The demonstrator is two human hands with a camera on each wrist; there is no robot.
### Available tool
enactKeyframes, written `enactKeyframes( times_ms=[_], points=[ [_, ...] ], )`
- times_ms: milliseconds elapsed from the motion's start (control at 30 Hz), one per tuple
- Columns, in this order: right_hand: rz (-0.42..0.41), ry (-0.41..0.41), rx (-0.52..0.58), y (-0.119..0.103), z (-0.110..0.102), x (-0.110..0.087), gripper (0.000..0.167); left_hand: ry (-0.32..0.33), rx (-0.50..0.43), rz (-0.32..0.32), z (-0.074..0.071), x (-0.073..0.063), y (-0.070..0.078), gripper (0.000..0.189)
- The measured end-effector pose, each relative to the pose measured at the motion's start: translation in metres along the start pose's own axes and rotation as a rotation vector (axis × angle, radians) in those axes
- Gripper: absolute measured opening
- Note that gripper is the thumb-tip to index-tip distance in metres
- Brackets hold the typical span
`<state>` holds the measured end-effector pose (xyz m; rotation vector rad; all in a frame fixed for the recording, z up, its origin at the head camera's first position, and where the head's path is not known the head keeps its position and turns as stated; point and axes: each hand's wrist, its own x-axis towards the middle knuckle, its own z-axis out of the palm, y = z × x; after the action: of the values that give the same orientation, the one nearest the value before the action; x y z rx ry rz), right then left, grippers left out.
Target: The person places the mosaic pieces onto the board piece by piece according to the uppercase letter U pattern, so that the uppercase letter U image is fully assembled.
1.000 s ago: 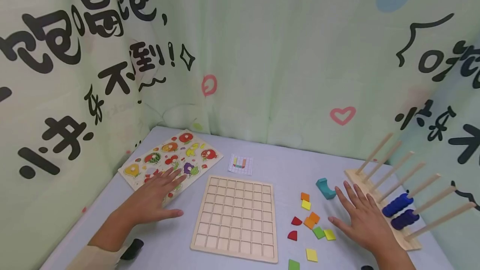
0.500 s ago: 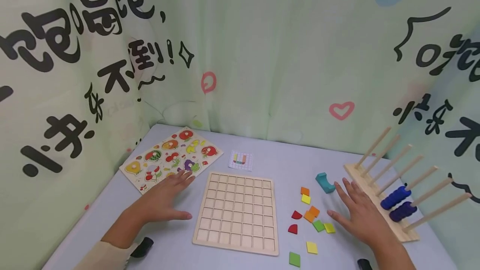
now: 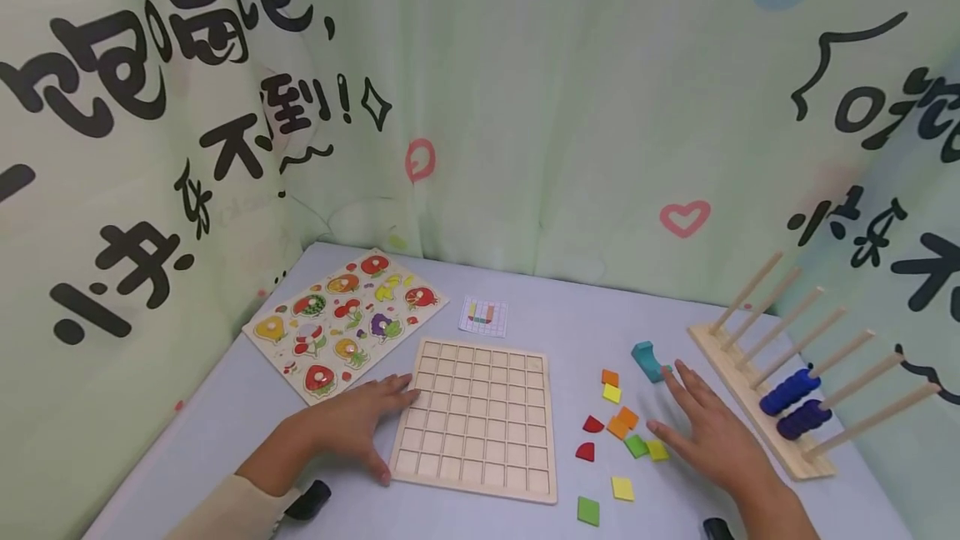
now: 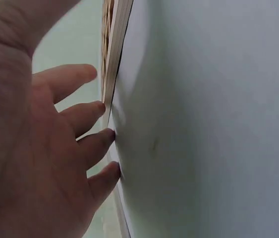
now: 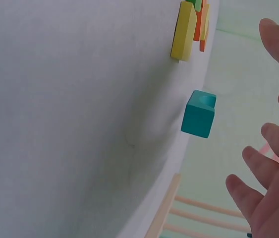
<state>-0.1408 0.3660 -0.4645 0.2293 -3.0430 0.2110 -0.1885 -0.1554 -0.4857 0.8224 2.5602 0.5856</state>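
My left hand (image 3: 351, 425) is at the left edge of a wooden grid board (image 3: 482, 422), thumb near the lower left corner and fingers by the upper side. In the left wrist view its fingertips (image 4: 95, 109) reach the board's thin edge or the table beside it; I cannot tell whether they press on it. My right hand (image 3: 716, 442) hovers palm down with spread fingers, holding nothing. Just beyond its fingers lies a teal arch-shaped block (image 3: 645, 362). Left of that hand are loose tiles: orange (image 3: 622, 423), yellow (image 3: 622, 488), green (image 3: 588, 511) and red quarter-round (image 3: 585, 452).
A fruit puzzle board (image 3: 352, 332) lies at the back left. A small pattern card (image 3: 483, 317) sits behind the grid board. At right stands a wooden peg rack (image 3: 750, 407) with blue beads (image 3: 790, 392) on two pegs. Printed curtains (image 3: 540, 107) enclose the table.
My left hand has moved right and down, from over the fruit puzzle board to the grid board's left edge. My right hand has stayed nearly in place, shifting slightly.
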Motion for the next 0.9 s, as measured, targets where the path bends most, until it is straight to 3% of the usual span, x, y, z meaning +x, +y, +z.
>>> enactKeyframes(
  times_ms=[300, 500, 633, 900],
  points=[
    [0.05, -0.073, 0.06, -0.011, -0.006, 0.002, 0.072, -0.002, 0.05, -0.013, 0.002, 0.007, 0.003, 0.12],
    [0.146, -0.243, 0.198, -0.017, -0.008, 0.003, 0.052, 0.006, 0.035, -0.024, 0.003, 0.013, 0.003, 0.12],
    [0.197, -0.324, 0.257, -0.016, -0.007, 0.006, 0.049, 0.017, 0.026, -0.016, 0.005, 0.016, 0.001, 0.124],
    [0.199, -0.314, 0.29, -0.008, -0.005, 0.01, 0.048, 0.031, 0.004, 0.018, 0.006, 0.019, 0.002, 0.131]
  ],
)
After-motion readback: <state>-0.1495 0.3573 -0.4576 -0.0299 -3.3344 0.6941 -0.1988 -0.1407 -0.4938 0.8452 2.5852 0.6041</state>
